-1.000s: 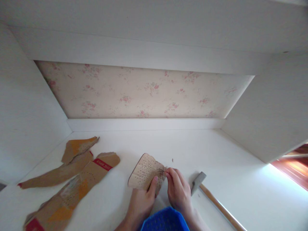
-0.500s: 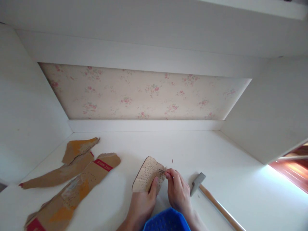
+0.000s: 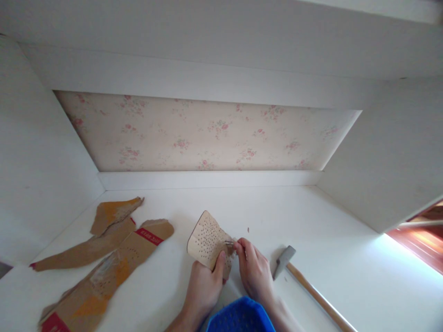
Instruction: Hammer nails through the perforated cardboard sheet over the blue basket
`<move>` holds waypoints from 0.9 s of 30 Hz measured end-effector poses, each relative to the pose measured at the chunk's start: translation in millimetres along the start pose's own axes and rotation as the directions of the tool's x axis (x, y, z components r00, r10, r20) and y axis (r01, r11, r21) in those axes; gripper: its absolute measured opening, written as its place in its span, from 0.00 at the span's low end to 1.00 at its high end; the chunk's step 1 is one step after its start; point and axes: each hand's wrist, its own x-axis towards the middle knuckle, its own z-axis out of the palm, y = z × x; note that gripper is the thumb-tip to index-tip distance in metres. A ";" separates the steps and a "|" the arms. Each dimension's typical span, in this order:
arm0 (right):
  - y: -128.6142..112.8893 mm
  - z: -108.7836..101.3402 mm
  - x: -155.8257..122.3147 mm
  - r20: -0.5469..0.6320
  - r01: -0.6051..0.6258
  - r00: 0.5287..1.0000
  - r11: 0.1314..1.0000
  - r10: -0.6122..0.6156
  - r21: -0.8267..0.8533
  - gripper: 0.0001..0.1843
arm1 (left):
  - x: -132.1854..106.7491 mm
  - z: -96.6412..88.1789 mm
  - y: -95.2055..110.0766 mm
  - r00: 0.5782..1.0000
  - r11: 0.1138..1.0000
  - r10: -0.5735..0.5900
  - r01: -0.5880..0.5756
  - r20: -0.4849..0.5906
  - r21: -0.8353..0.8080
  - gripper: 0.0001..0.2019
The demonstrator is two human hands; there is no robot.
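A pale brown piece of cardboard [image 3: 206, 235], dotted with many small holes, is tilted up above the white surface. My left hand [image 3: 206, 283] grips its lower edge, thumb on the face. At its right edge, my right hand [image 3: 254, 267] is closed in a pinch. From those fingertips, thin metal pieces like nails [image 3: 229, 243] point left across the cardboard; how many cannot be made out. Just below both hands sits a blue basket [image 3: 215, 320], cut off by the lower picture edge. To the right of my right hand lies a hammer [image 3: 313, 293] with a wooden handle.
Torn brown cardboard strips [image 3: 138, 246] with orange and red patches lie on the left. A small dark bit [image 3: 248, 229] rests on the white surface [image 3: 284, 212]. White side panels [image 3: 387, 152] and a low board overhead enclose the space, with flowered wallpaper [image 3: 214, 133] behind.
The holed cardboard has turned and risen a little, so its face shows more fully. My right hand has shifted slightly up and left along with the thin metal pieces.
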 end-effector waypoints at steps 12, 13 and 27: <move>7.8 -1.2 -3.4 -0.048 0.093 0.995 0.989 -0.087 0.118 0.11 | 0.7 -2.0 3.6 0.993 0.989 -0.116 0.116 -0.013 0.088 0.29; 7.4 -1.9 -2.9 -0.064 0.069 0.996 0.991 -0.062 0.117 0.10 | 0.9 -2.1 3.3 0.995 0.993 -0.100 0.101 -0.013 0.060 0.28; 6.2 -1.5 3.3 -0.083 -0.162 0.983 0.985 0.166 0.055 0.11 | 6.1 -11.7 11.1 0.968 0.903 -0.242 0.201 -0.062 -0.380 0.25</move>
